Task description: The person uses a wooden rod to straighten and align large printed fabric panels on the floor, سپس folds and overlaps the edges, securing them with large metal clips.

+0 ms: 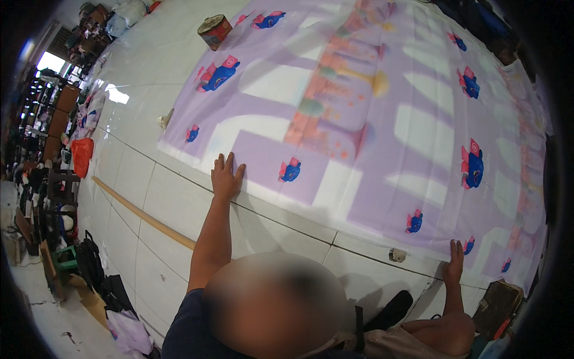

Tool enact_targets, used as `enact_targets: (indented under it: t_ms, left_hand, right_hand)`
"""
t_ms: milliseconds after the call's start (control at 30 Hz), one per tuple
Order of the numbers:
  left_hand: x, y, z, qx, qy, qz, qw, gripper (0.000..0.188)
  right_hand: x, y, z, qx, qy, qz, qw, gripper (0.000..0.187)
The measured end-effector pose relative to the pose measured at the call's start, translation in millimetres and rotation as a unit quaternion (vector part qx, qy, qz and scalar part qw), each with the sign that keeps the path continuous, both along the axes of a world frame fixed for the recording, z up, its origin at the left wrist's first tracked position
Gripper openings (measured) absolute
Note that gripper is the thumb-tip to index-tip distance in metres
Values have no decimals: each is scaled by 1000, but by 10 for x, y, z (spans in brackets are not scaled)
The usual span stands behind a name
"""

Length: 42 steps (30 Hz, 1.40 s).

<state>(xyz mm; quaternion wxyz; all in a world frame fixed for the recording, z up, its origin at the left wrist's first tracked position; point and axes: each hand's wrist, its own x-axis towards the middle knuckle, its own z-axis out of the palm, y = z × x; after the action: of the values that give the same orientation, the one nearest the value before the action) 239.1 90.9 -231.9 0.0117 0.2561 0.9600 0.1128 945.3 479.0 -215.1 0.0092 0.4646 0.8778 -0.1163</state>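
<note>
A large printed sheet, lilac and white with blue and pink figures, is spread over the tiled floor. My left hand rests on its near edge, left of the middle, fingers spread and nothing in them. Farther right, my right hand touches the same edge with its fingers stretched over the sheet. Between my hands, a small pale block-like piece sits at the sheet's edge. Another small pale piece is by the left corner. A round rusty red tin stands on the far left edge.
A long tan pole lies on the floor to my left. Beyond it are a red plastic bag, black bags, a green stool and cluttered shelves. An old brown box stands near my right hand.
</note>
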Motion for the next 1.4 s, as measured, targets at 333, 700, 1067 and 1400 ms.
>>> enact_targets:
  t_ms: [333, 700, 1067, 1400]
  left_hand:
    - [-37, 61, 30, 4, 33, -17, 999, 59]
    - [-147, 103, 39, 4, -38, -36, 999, 73]
    - [-628, -161, -190, -38, -40, -87, 995, 72]
    - [-317, 197, -477, -27, -81, -50, 995, 74]
  right_hand:
    - [-121, -75, 27, -9, 17, -19, 1000, 88]
    - [-133, 29, 57, 76, 61, -60, 993, 60]
    - [-1029, 1021, 1300, 95, 219, -129, 962, 51]
    - [157, 178, 326, 101, -56, -9, 993, 70]
